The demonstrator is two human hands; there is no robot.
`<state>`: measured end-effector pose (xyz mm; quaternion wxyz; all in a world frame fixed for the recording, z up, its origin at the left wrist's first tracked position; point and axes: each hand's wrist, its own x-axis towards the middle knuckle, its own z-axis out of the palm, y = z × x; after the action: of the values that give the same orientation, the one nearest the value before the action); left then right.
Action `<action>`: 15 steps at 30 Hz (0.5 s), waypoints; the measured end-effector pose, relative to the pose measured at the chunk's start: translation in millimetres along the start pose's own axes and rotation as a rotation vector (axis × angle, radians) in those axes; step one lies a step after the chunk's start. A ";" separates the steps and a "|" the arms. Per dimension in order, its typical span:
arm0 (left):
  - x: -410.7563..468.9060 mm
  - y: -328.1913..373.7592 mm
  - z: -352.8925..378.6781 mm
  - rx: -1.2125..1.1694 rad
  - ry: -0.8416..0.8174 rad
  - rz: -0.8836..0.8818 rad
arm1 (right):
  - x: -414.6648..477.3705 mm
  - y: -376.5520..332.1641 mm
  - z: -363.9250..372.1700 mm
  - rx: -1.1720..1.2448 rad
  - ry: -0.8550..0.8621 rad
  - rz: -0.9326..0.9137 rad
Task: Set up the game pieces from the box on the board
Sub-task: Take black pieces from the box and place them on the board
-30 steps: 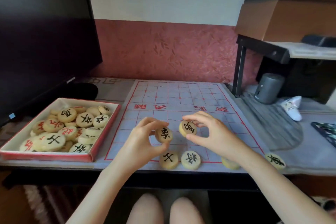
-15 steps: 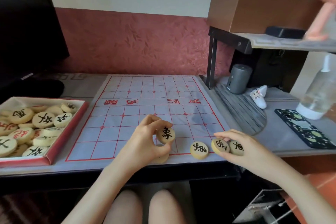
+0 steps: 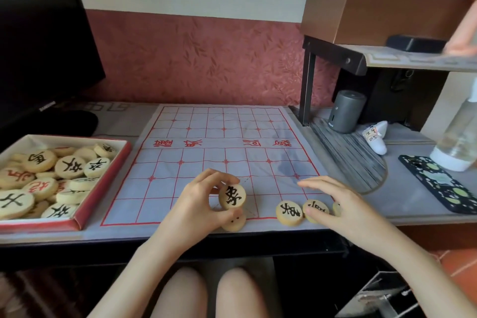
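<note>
Two hands work at the near edge of the board, a pale cloth with a red grid spread flat on the desk. Our left hand pinches one piece between thumb and fingertips, holding it upright just above the board's near rows with its black character facing us. Right under it a second piece lies flat on the board's near border, partly hidden by that hand. Our right hand lies open, fingers stretched out to the left over the board's near right corner, gripping nothing. Its thumb touches a third piece, which lies flat with a fourth piece touching or just beside it on the left. A fifth piece peeks out from under the palm, so we cannot read its face. To the left of the board, the red-walled box sits on the desk and holds a heap of pieces marked in black and red. A dark monitor stands behind the box.
</note>
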<state>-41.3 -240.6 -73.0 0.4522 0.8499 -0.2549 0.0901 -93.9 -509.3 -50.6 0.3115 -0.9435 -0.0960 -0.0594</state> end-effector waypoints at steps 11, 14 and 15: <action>-37.1 -23.0 -65.5 0.102 0.106 -0.083 | 39.2 -65.9 45.0 -0.005 -0.084 -0.142; -49.1 -27.6 -77.5 0.133 0.112 -0.094 | 44.5 -76.7 53.7 0.007 -0.111 -0.152; -53.1 -29.4 -81.8 0.147 0.115 -0.101 | 45.5 -79.9 56.8 0.013 -0.127 -0.152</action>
<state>-65.2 -141.8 -67.6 0.4065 0.8860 -0.1783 0.1342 -64.0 -405.8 -42.2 0.3052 -0.9334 -0.1871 -0.0220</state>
